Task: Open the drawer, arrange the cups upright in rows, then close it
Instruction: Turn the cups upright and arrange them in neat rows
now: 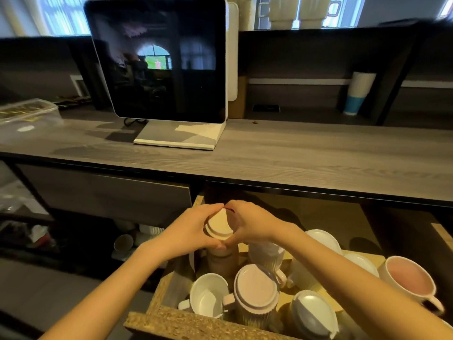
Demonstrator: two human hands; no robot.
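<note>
The wooden drawer [169, 322] stands pulled out under the counter, full of cups. My left hand [188, 231] and my right hand [250, 224] both grip a beige ribbed cup [219, 225] held upside down, base up, above the drawer's back left corner. Below it stands a brown cup [220, 262]. Nearer the front, a white cup [208, 294] lies on its side. A pinkish ribbed cup [256, 290] and a grey one [312, 312] sit inverted. At the right, a pink cup [408, 278] stands upright.
A grey wooden counter [294, 158] runs above the drawer with a white-framed screen [159, 60] on a stand. A clear plastic box [27, 111] sits at the counter's left. A stack of paper cups [359, 93] stands on the back shelf. Open shelving with clutter lies to the left.
</note>
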